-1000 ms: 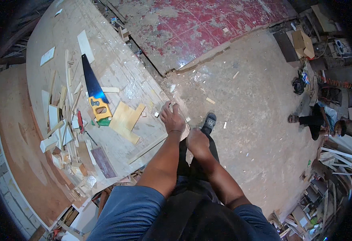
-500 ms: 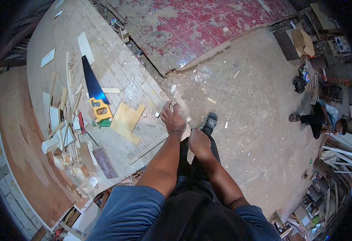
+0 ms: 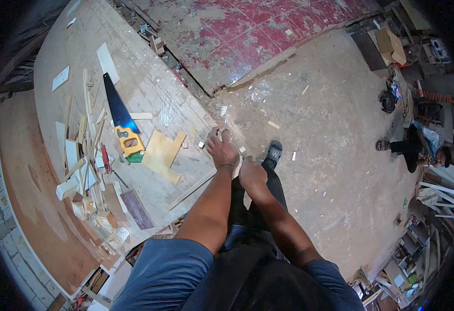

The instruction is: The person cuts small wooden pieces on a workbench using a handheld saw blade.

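My left hand (image 3: 221, 149) bears down at the right edge of the wooden worktable (image 3: 159, 88), its fingers curled and what lies under them hidden. Just beyond the edge, my right hand (image 3: 252, 173) is closed in a fist around something; only a small tip shows by the knuckles, too little to name. Two small pale wood blocks (image 3: 201, 144) lie left of my left hand. Farther left is a flat, notched piece of light wood (image 3: 159, 158). Past it rests a handsaw (image 3: 120, 111) with a dark blade and yellow handle.
Wood strips and offcuts (image 3: 81, 171) are heaped at the table's left, with a red-handled tool (image 3: 105, 158). A brown board (image 3: 40, 192) lies beyond. Wood chips dot the concrete floor (image 3: 330, 135). Another person (image 3: 418, 147) sits at the far right, near stacked scraps.
My right hand has shifted slightly up and left, nearer my left hand. The left hand stays at the table's edge, with its fingers a little changed. The saw and wood pieces stay put.
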### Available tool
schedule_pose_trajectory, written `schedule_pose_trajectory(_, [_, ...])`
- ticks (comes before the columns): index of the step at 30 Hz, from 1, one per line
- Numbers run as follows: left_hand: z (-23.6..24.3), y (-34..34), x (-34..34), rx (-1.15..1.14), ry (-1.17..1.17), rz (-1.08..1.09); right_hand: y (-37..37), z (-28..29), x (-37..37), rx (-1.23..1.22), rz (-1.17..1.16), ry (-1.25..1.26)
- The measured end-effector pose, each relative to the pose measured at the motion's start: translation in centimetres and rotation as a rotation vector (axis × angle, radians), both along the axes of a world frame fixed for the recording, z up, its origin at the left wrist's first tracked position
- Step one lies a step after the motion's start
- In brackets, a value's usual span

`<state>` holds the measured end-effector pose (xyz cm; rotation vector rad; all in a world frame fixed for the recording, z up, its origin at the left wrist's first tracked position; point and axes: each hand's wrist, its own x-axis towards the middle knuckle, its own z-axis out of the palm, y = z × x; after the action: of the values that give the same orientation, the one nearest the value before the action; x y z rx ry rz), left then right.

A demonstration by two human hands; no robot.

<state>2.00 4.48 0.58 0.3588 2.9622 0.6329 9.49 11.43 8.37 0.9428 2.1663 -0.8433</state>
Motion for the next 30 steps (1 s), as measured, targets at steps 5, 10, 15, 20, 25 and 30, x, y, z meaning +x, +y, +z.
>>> schedule_pose_trajectory(5, [-0.2,-1.4,-0.3,-0.002,0.027,-0.002,-0.5,2.3,0.6,-0.036,0.043,-0.028])
schedule_pose_trajectory(10, [-0.2,0.0,0.1,-0.004,0.047,-0.021,0.2,0.2,0.2,-0.013,0.031,0.007])
schedule_pose_trajectory(15, [-0.2,-1.2,-0.3,0.008,0.047,-0.012,-0.3,2.1,1.6,-0.033,0.043,-0.016])
schedule_pose_trajectory(20, [0.1,0.7,-0.1,0.002,0.055,-0.017,0.5,-0.6,0.4,0.019,0.026,0.069])
schedule_pose_trajectory(25, [-0.1,-0.8,0.0,-0.047,0.062,0.001,-0.2,2.0,0.9,-0.044,0.041,-0.054])
schedule_pose_trajectory(30, [-0.3,0.1,-0.3,-0.009,0.045,-0.017,-0.2,-0.1,-0.1,-0.016,-0.014,-0.036])
